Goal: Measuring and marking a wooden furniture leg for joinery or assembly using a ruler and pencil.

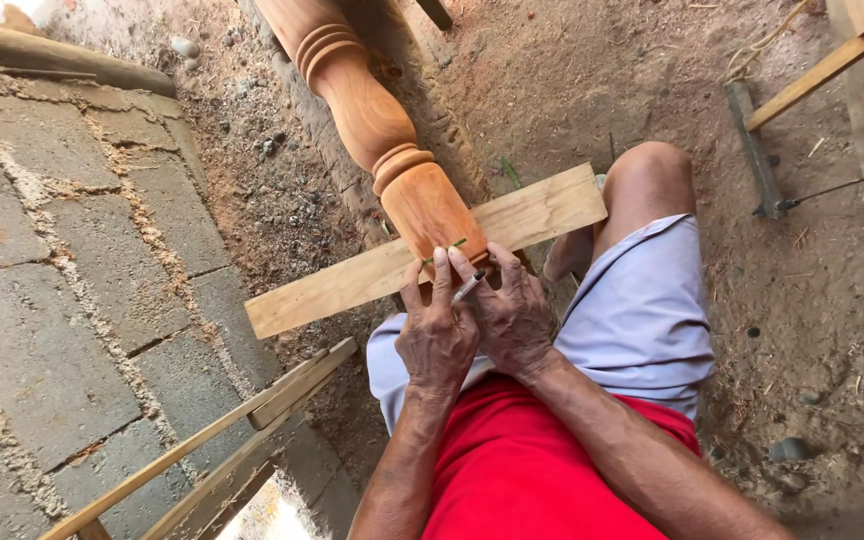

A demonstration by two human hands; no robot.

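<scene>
Red shirt cloth [512, 470] fills the bottom of my view at six o'clock, with pale grey shorts [642, 320] just above it toward three o'clock and a bare knee [652, 170] raised at one o'clock. From there both forearms run up to the middle of the frame.

I see my left hand [436, 335] lying with its fingers stretched nearly straight and close together, tips pressing on the lower end of the turned wooden post [392, 150]; it grips nothing, only bears down flat. My right hand [512, 315] sits just beside it at three o'clock, touching it, fingers curled around a slim pen [469, 288] with a dark tip pointing toward twelve o'clock. The tip rests at the post's square end, where a short green mark shows.

That post runs from the centre up to eleven o'clock, reddish-brown, with rings and a bulge along it. Its square end lies on a pale flat plank [352, 285] that crosses the picture from eight o'clock to two o'clock, under both hands.

At nine o'clock I see a wall of grey concrete blocks [62, 300], with thin wooden slats [252, 420] leaning at seven o'clock. Sawdust-strewn dirt ground [572, 80] spreads toward twelve and three o'clock, where a timber frame [852, 60] stands at the edge.
</scene>
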